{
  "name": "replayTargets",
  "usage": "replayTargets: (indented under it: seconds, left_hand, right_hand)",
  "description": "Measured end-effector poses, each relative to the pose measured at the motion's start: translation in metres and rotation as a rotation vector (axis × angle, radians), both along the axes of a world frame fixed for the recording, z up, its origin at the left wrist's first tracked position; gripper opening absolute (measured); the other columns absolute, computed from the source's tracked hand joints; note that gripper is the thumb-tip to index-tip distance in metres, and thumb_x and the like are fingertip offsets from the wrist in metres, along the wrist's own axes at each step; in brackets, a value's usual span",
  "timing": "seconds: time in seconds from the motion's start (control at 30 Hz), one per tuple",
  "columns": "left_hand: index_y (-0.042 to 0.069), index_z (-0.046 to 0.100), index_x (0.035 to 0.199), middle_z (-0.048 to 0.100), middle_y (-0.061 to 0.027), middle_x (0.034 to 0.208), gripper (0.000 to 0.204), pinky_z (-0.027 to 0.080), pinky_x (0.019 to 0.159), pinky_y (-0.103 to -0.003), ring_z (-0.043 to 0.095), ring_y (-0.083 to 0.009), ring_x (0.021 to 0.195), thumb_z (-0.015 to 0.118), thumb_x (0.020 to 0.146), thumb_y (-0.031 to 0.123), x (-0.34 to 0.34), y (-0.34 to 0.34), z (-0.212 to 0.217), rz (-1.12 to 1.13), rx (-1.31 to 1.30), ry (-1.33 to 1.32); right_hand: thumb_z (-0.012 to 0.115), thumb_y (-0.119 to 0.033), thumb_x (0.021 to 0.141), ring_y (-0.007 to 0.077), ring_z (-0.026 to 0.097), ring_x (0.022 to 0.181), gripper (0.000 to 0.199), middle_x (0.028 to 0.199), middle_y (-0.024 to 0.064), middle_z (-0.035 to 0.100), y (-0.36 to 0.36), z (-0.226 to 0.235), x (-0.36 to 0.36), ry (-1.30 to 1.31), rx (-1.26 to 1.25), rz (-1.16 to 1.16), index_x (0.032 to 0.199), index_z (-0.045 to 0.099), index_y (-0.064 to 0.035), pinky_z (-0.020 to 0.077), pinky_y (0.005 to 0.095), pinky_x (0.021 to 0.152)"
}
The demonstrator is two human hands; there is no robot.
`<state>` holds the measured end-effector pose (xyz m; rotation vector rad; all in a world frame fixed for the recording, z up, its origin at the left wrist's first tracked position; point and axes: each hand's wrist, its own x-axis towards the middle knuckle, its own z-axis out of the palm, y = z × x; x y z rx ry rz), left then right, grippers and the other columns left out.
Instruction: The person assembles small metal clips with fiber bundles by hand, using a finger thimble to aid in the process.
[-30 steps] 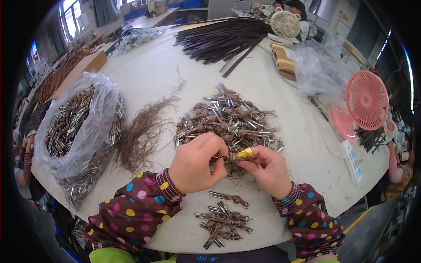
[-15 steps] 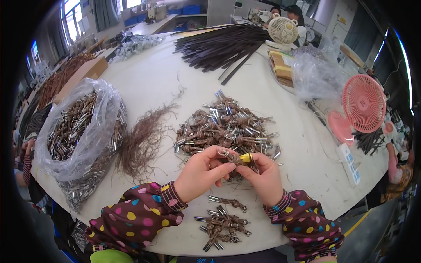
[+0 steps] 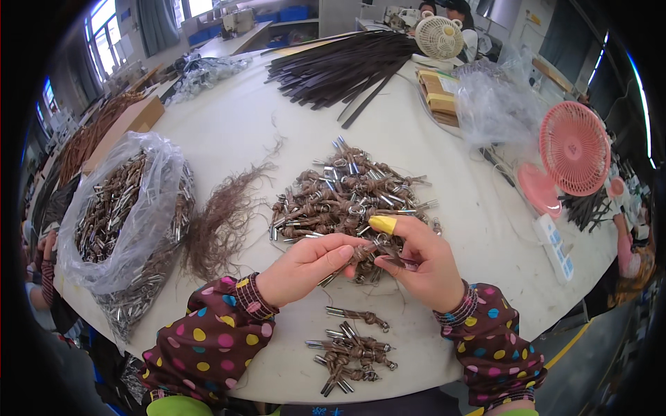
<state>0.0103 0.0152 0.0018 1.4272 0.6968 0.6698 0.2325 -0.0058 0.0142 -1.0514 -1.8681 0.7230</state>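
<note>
My left hand (image 3: 309, 267) pinches a knotted brown cord piece (image 3: 362, 254) between thumb and fingers, in front of a big heap of similar cord pieces (image 3: 340, 194) with silver metal tips. My right hand (image 3: 427, 260), a yellow wrap (image 3: 383, 224) around its index fingertip, is closed on a small dark metal tool (image 3: 397, 261); its kind is partly hidden by the fingers. The tool lies close beside the cord in my left hand. Nearer to me, below my hands, lie a single cord piece (image 3: 359, 317) and a small pile of several more (image 3: 354, 357).
A clear plastic bag (image 3: 104, 270) full of cord pieces stands left, beside a tangle of brown threads (image 3: 222, 225). Dark strips (image 3: 340, 66) fan out at the back. On the right are a pink fan (image 3: 574, 149), a power strip (image 3: 553, 248) and plastic wrapping (image 3: 492, 104).
My right hand has turned, its yellow-wrapped index finger lifting off the cord piece and pointing left above it. The left hand has shifted slightly left and lower, still pinching the cord piece.
</note>
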Motion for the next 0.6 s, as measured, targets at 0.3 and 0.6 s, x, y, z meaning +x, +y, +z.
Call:
replayTargets:
  seconds: [0.3, 0.6]
  left_hand:
    - [0.001, 0.061, 0.115, 0.068, -0.0077, 0.094, 0.027, 0.051, 0.076, -0.026, 0.064, -0.0105, 0.088, 0.064, 0.089, 0.008, 0.011, -0.010, 0.004, 0.323, 0.613, 0.206]
    - [0.002, 0.058, 0.086, 0.061, -0.0084, 0.081, 0.011, 0.049, 0.066, -0.031, 0.061, -0.0215, 0.073, 0.066, 0.080, -0.001, -0.011, 0.008, 0.005, 0.588, 0.989, 0.484]
  right_hand:
    - [0.074, -0.001, 0.078, 0.0104, 0.058, 0.073, 0.026, 0.093, 0.0072, 0.060, -0.002, -0.009, -0.004, 0.055, 0.032, -0.131, 0.101, 0.061, 0.0012, 0.0475, 0.0220, 0.061]
    - [0.073, -0.001, 0.079, 0.0023, 0.039, 0.057, 0.023, 0.093, 0.0006, 0.060, 0.001, -0.023, -0.001, 0.237, -0.100, -0.195, 0.100, 0.062, -0.0014, 0.0350, 0.0180, 0.050]
